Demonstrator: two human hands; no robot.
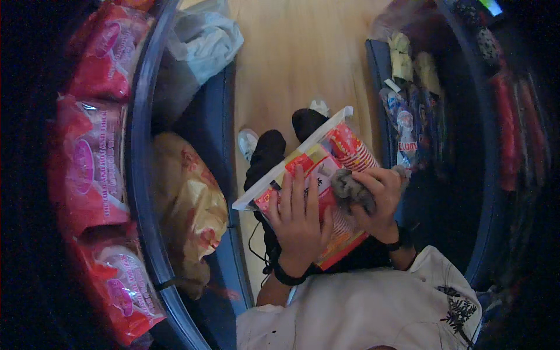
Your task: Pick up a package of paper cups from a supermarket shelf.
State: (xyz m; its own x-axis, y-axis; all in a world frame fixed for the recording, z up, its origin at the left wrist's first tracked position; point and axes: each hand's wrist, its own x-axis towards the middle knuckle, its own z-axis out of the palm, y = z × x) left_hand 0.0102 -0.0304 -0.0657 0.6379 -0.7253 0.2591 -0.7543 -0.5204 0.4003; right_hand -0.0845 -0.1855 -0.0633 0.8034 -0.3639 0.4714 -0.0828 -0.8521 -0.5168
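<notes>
A red, plastic-wrapped pack of paper cups (317, 164) lies slanted in front of my body, over my legs. Stacked cups with red patterns show through its clear parts, and a white strip runs along its far edge. My left hand (297, 218) rests flat on the pack's face, fingers extended and slightly apart. In my right hand (380, 199) is a crumpled grey cloth (353, 191), pressed against the pack's right part. The fingers of that hand partly hide the cloth.
Shelves with dark edges flank me. Pink-red packages (94, 162) line the left upper shelf. Below it are a gold bag (197, 210) and a whitish plastic bag (214, 43). Wrapped goods (406, 127) stand on the right lower shelf. Wooden floor (297, 57) runs between.
</notes>
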